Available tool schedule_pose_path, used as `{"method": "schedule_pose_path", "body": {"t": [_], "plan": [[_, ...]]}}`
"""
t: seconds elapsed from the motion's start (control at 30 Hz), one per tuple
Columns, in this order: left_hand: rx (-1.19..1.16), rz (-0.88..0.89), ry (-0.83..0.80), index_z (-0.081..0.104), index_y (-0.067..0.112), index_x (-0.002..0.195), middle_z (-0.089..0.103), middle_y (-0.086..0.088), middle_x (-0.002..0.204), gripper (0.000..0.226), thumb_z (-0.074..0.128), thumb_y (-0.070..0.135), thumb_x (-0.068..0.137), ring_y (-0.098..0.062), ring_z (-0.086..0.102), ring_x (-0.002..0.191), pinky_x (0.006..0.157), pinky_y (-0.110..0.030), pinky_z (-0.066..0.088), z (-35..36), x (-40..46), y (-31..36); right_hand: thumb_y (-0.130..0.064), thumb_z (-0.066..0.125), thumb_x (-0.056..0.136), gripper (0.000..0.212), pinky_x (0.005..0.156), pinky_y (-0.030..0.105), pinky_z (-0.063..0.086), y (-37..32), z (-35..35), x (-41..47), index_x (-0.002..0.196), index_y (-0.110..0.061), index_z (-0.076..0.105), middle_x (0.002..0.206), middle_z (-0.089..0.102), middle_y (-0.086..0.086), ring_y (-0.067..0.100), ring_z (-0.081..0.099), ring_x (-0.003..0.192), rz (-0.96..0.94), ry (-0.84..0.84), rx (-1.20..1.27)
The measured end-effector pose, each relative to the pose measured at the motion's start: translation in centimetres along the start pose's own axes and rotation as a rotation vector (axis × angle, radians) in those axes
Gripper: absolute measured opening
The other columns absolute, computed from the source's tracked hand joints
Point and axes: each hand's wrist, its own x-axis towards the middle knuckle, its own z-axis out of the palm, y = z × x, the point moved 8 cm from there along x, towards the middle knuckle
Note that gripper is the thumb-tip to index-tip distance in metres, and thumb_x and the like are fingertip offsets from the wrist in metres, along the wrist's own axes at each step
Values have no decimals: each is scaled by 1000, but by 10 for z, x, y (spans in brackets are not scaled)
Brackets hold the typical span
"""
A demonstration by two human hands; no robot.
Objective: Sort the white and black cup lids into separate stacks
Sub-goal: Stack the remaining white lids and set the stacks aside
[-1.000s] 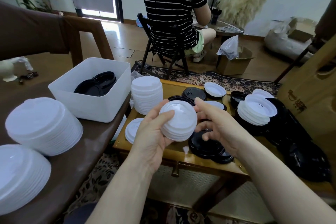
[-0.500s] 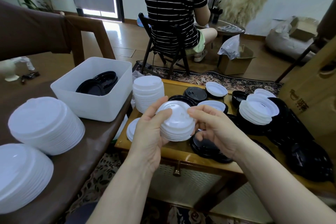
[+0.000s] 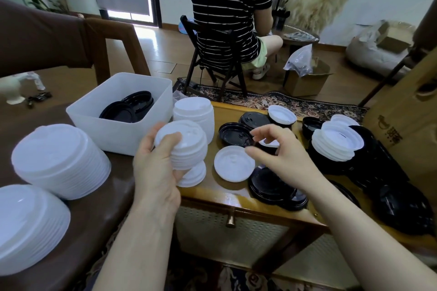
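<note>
Lids of white plastic, nested into a short stack (image 3: 186, 146), sit in the left hand (image 3: 156, 168), whose grip wraps the stack's side with the thumb pressed on the top lid. Just right of that grip a single white lid (image 3: 234, 166) lies flat on the counter (image 3: 212, 192), and the right hand (image 3: 281, 151) hovers over its far edge, fingers loosely curled and holding nothing. To do the step well, I would pinch that lid by its rim, turn it to match the others (its facing is hard to read from here), and seat it squarely so the stack stays straight.

Beyond the right grip, black lids (image 3: 276, 190) lie mixed with another white stack (image 3: 335, 143); they crowd the single lid's right edge and could be dragged along. Behind the left grip stand a taller white stack (image 3: 196, 116) and a white bin (image 3: 123, 113) holding black lids. Left of it, two large white stacks (image 3: 59, 160) rest on a darker counter.
</note>
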Motion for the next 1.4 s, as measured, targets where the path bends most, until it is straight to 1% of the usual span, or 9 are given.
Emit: {"method": "schedule_pose_path", "body": {"t": [0.13, 0.27, 0.4, 0.6, 0.73, 0.83, 1.03, 1.17, 1.4], "plan": [[-30, -39, 50, 60, 20, 131, 65, -9, 125, 46, 64, 4, 88, -27, 66, 106, 68, -38, 59, -13, 6, 1, -50, 72, 79, 50, 97, 28, 23, 8, 35, -4, 123, -32, 58, 121, 49, -17, 10, 34, 122, -128, -258, -412], [-41, -93, 26, 59, 19, 132, 66, -8, 121, 46, 65, 4, 88, -25, 67, 101, 60, -34, 60, -9, 3, -5, -63, 69, 74, 77, 108, 32, 10, 12, 51, -6, 141, -36, 41, 148, 32, -12, 12, 19, 138, -133, -312, -564], [-23, -110, 6, 60, 18, 129, 67, -6, 114, 43, 64, 3, 89, -23, 67, 93, 50, -29, 57, -4, 0, -8, -63, 63, 80, 63, 107, 34, 10, 7, 55, -5, 136, -39, 47, 154, 30, -9, 13, 19, 140, -192, -282, -654], [0, -114, -47, 63, 25, 93, 67, -2, 100, 23, 62, 2, 90, -20, 67, 87, 52, -31, 60, 1, -5, -9, -50, 60, 89, 30, 102, 28, 13, -4, 33, -4, 105, -26, 71, 130, 61, -10, 4, 38, 133, -199, -132, -489], [-7, -126, -64, 64, 23, 98, 68, -3, 101, 23, 61, 1, 90, -21, 69, 88, 61, -36, 62, 4, -5, -12, -42, 71, 82, 14, 94, 45, 41, -3, 14, 0, 80, -28, 73, 91, 70, -3, 18, 60, 96, -128, -76, -180], [-4, -130, -59, 63, 20, 113, 68, -4, 105, 30, 63, 2, 89, -22, 69, 90, 64, -37, 62, 5, -5, -15, -38, 79, 72, 17, 86, 48, 46, 3, 8, 1, 65, -44, 64, 88, 68, 1, 23, 57, 93, -52, -34, -76], [-15, -155, -68, 59, 14, 131, 69, -6, 106, 45, 63, 0, 88, -24, 70, 90, 71, -44, 61, 8, -7, -19, -41, 84, 67, 21, 93, 45, 43, 6, 37, -5, 72, -31, 66, 90, 66, -9, 15, 54, 97, -18, -183, -149], [-21, -164, -64, 59, 14, 132, 69, -6, 106, 46, 63, 0, 88, -23, 69, 90, 69, -43, 62, 7, -6, -20, -38, 73, 84, 10, 99, 41, 36, -2, 40, -8, 78, -30, 69, 91, 68, -12, 6, 53, 99, -102, -203, -218], [3, -171, -82, 61, 15, 122, 68, -8, 109, 36, 62, 1, 89, -22, 69, 85, 58, -38, 62, 8, -6, -22, -26, 68, 88, 13, 86, 36, 48, -4, 23, -4, 76, -28, 66, 87, 67, -9, 8, 59, 88, -13, -96, -43]]}}
